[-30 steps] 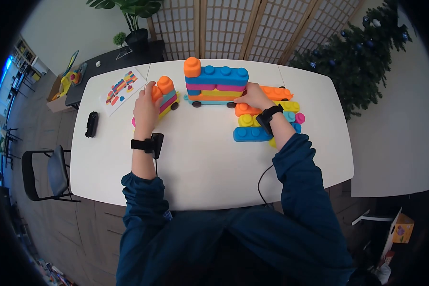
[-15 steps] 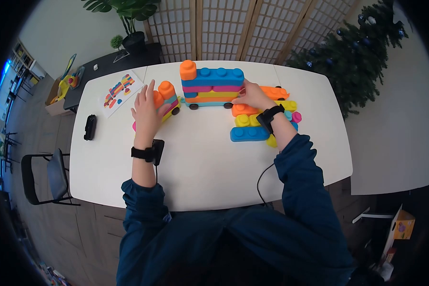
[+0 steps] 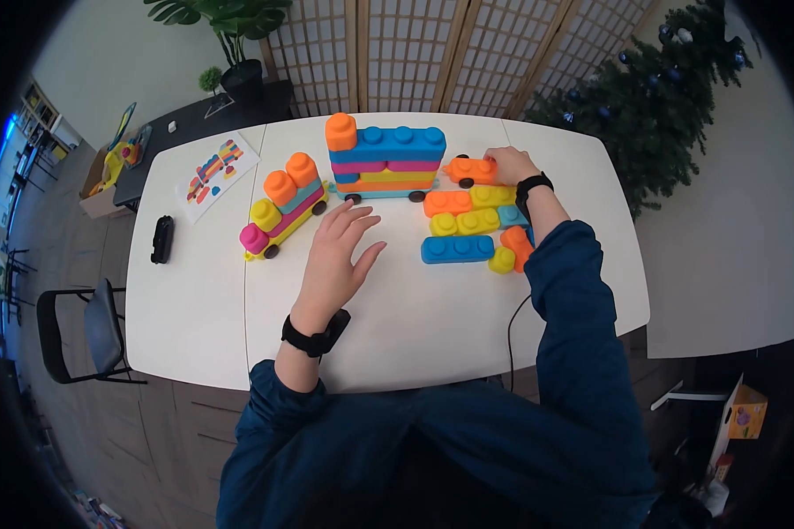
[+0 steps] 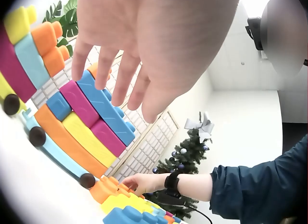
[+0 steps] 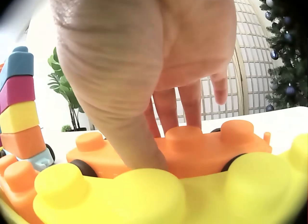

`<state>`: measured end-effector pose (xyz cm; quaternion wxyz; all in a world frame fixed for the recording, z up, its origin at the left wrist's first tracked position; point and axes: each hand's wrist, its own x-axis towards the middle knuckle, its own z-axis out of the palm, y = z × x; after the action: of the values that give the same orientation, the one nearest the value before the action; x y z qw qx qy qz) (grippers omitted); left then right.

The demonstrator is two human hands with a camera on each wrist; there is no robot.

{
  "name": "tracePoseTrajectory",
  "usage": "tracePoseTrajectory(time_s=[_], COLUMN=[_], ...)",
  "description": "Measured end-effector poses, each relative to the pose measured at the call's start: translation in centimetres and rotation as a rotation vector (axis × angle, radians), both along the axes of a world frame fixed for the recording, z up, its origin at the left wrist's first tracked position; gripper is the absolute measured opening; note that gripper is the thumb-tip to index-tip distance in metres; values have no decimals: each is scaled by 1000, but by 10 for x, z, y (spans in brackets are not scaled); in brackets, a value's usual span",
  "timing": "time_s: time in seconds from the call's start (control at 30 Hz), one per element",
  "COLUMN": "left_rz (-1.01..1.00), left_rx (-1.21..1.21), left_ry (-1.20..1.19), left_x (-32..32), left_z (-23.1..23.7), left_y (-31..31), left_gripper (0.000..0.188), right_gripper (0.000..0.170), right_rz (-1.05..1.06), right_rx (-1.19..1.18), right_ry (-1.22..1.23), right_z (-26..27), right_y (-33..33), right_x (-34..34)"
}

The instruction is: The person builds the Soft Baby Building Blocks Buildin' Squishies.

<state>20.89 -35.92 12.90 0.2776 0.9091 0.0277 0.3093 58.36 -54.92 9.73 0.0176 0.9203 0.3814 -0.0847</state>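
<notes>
My right hand [image 3: 513, 166] grips an orange wheeled block base [image 3: 469, 170] at the back right of the table. In the right wrist view the thumb presses the near side of this base [image 5: 207, 154], with the fingers behind it. My left hand [image 3: 331, 264] hovers with spread fingers over the middle of the table and holds nothing. Beyond its fingertips stands a tall block wagon [image 3: 388, 145] on a light-blue wheeled base, layered orange, yellow, magenta and blue. To its left is a shorter block wagon [image 3: 291, 207] on a yellow wheeled base.
Loose blocks lie in front of the right hand: a long blue block [image 3: 457, 249], an orange block [image 3: 448, 204], several yellow ones [image 3: 476, 220]. A printed picture sheet [image 3: 216, 176] and a black object [image 3: 162, 240] are at the left. A cable [image 3: 512, 339] hangs over the near edge.
My left hand has let go of the shorter wagon and moved right and nearer. My right hand has moved from the tall wagon to the orange base, which now sits close beside that wagon.
</notes>
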Motion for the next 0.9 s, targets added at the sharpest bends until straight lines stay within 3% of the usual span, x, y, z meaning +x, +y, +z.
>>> tracePoseTrajectory(time_s=[0.1, 0.3, 0.43, 0.47, 0.5, 0.57, 0.6, 0.67, 0.77, 0.9], left_rz=[4, 37, 97, 83, 80, 27, 27, -46, -101, -101], left_rx=[-10, -55, -195, -175, -176, -307, -308, -273, -269, -184], left_ry=[5, -3, 48, 80, 79, 257, 257, 370, 400, 523], left_x=[-3, -18, -32, -36, -38, -44, -48, -52, -58, -61], left_z=[0, 7, 8, 4, 3, 3, -2, -14, -19, -26], left_y=[2, 7, 9, 13, 13, 11, 10, 10, 4, -3], left_gripper=[33, 34, 34, 47, 47, 67, 67, 84, 86, 84], right_gripper=[45, 45, 50, 52, 53, 55, 57, 56, 58, 56], right_rz=[-6, 39, 98, 146, 173, 223, 330, 419, 440, 464], right_rx=[8, 381, 672, 763, 739, 681, 637, 532, 374, 336], right_ry=[-9, -140, -65, -4, 16, 117, 74, 49, 98, 140], right_z=[-2, 46, 88, 92, 97, 89, 64, 36, 13, -12], right_y=[-3, -37, -68, -74, -76, -70, -68, -55, -37, -21], right_x=[0, -15, -91, -115, -142, -188, -195, -222, -255, -271])
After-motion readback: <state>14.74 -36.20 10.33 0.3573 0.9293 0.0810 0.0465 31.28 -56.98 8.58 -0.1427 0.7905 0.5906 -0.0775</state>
